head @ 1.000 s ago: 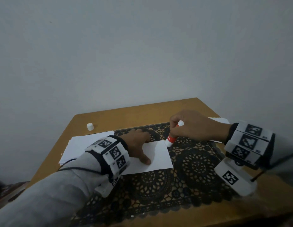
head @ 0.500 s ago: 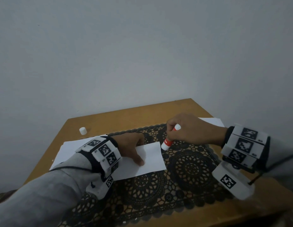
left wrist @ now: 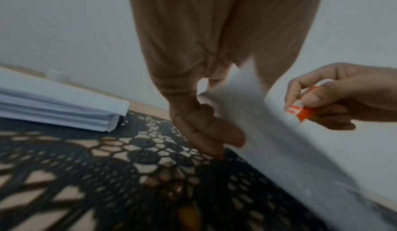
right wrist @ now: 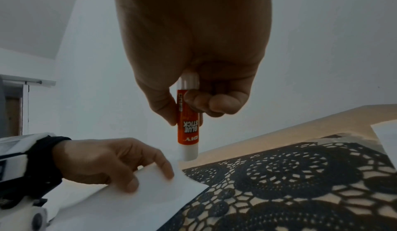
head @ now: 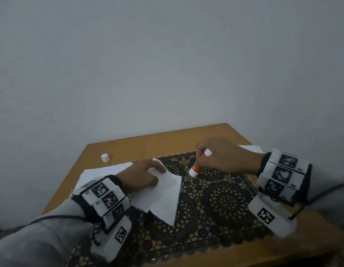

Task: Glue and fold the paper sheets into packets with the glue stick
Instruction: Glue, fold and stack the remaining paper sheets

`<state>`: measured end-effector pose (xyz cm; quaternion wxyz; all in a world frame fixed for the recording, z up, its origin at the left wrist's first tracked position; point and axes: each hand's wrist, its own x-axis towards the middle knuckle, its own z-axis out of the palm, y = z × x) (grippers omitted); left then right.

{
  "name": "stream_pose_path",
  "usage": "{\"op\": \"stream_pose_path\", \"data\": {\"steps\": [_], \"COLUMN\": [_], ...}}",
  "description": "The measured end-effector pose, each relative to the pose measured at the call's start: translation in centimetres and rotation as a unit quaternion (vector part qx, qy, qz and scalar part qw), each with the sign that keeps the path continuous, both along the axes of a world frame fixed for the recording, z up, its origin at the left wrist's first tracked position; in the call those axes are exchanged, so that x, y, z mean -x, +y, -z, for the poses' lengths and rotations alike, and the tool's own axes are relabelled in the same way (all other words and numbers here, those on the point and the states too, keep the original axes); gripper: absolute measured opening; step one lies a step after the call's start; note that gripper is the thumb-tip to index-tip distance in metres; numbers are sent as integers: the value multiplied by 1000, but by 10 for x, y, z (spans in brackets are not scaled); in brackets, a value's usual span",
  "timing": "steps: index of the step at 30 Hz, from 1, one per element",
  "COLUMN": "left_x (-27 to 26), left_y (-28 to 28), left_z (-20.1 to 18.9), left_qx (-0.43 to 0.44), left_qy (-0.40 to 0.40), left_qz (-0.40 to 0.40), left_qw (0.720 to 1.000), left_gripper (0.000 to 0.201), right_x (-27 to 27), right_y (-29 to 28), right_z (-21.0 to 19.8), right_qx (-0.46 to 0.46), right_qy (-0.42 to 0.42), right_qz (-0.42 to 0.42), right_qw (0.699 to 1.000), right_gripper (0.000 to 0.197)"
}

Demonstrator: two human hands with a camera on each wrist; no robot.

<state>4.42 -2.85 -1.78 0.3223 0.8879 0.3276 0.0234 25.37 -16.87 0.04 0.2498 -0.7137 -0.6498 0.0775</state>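
Note:
A white paper sheet [head: 163, 195] is lifted off the black lace mat [head: 221, 205] and hangs tilted. My left hand [head: 142, 176] pinches its upper corner between thumb and fingers; the same sheet [left wrist: 279, 132] [right wrist: 150, 200] looks blurred in both wrist views. My right hand [head: 219, 157] grips an uncapped red and white glue stick [head: 198, 166] [right wrist: 188, 126], tip down, just above the mat and right of the sheet. The glue stick [left wrist: 300, 110] is apart from the paper.
A stack of white sheets [head: 105, 170] [left wrist: 53, 107] lies at the left of the wooden table [head: 167, 143]. The white glue cap [head: 105, 157] stands at the back left. Another white paper [head: 250, 149] lies behind my right hand. A wall is close behind.
My left hand went from pressing the sheet flat to lifting it by a corner, so it now hangs tilted. The glue stick left the sheet's edge and stays over the mat.

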Motion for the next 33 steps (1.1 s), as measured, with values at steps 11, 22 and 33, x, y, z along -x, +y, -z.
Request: {"op": "stream_pose_path", "data": {"steps": [11, 22, 33], "left_x": [10, 10, 6], "left_y": [-8, -5, -4], "left_z": [21, 20, 22], "left_qx": [-60, -37, -51], "left_qy": [138, 145, 144], "left_qz": [23, 28, 23], "left_qw": [988, 988, 988], "left_gripper": [50, 49, 49], "right_x": [36, 44, 68], "right_y": [37, 50, 14], "right_z": [19, 27, 26], "right_qx": [60, 74, 113], "right_qy": [-50, -50, -18], "right_qz": [-14, -16, -80], "right_qw": [997, 996, 990], "right_gripper": [17, 17, 14]}}
